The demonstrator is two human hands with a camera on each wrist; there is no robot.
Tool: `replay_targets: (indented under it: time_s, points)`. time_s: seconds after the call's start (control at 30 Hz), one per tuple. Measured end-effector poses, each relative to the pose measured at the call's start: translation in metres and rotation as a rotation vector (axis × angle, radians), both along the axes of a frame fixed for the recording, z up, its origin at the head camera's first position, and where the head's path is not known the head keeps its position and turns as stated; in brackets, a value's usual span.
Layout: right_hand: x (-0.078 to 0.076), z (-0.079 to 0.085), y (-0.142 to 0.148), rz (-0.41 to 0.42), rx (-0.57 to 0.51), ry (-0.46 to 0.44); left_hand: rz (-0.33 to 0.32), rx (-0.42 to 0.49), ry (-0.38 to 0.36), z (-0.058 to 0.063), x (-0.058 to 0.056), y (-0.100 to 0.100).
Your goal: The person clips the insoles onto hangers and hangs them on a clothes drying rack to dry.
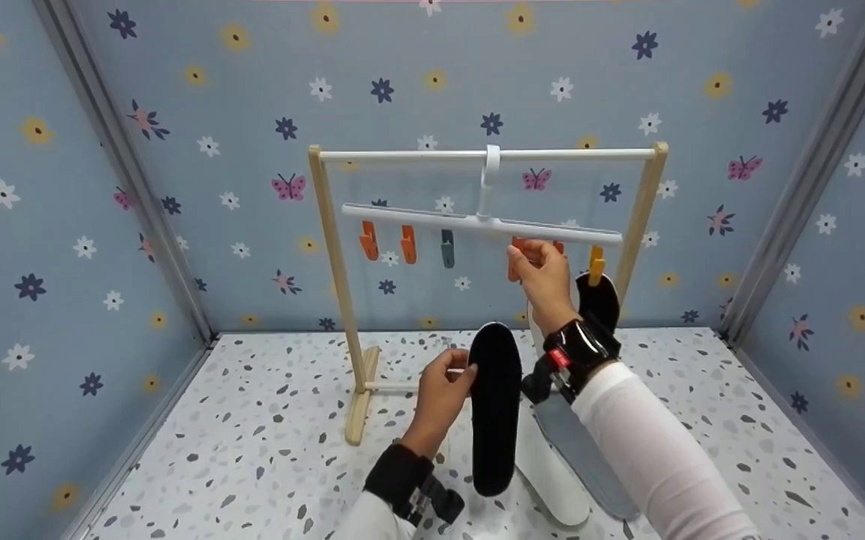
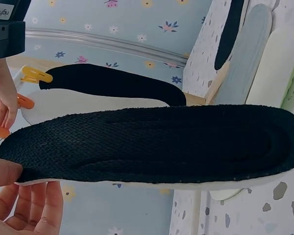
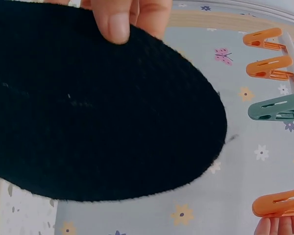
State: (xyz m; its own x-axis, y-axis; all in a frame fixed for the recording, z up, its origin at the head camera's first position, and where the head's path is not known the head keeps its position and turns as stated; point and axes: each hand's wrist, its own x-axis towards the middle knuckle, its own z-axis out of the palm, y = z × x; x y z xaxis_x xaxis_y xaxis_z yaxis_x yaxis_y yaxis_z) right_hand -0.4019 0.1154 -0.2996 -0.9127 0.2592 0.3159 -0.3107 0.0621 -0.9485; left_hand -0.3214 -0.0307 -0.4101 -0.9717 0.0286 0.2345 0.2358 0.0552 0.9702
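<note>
My left hand (image 1: 443, 386) pinches the edge of a black shoe insole (image 1: 495, 420) near its upper end, thumb on the dark face. The insole hangs upright in front of the rack, its pale underside showing in the left wrist view. Higher up, my right hand (image 1: 545, 281) pinches an orange clothespin (image 1: 514, 262) under the white hanger bar (image 1: 417, 217). To its right, a yellow clothespin (image 1: 596, 264) grips another black insole (image 1: 601, 300). Behind the right hand hangs a white insole (image 2: 88, 110), close to another orange clothespin (image 2: 25, 101).
The hanger hooks over the white rail of a wooden-legged rack (image 1: 338, 277). Two orange clothespins and a green clothespin (image 1: 447, 249) hang on the left half. A white insole (image 1: 556, 480) and a grey insole (image 1: 590, 457) lie on the speckled table (image 1: 252, 450). Flowered walls enclose it.
</note>
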Motion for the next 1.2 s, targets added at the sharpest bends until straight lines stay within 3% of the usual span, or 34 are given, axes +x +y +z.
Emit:
replay_targets:
  time_s: [0.13,0.47,0.77,1.0,1.2]
  points:
    - [0.000,0.000,0.001,0.003,-0.024,0.000,0.005,0.004,-0.010,-0.006,-0.010,0.003]
    - [0.001,0.001,0.002,0.039,-0.091,0.010,-0.017,0.072,-0.052,-0.002,-0.017,0.007]
    - [0.002,0.002,-0.001,0.071,-0.147,-0.025,-0.001,0.066,-0.057,0.025,-0.007,0.010]
    - [0.002,0.003,-0.002,0.068,-0.158,-0.015,-0.003,0.100,-0.073,0.017,-0.027,0.013]
    - [0.003,0.006,-0.005,0.050,-0.165,-0.028,-0.006,0.125,-0.083,0.021,-0.034,0.016]
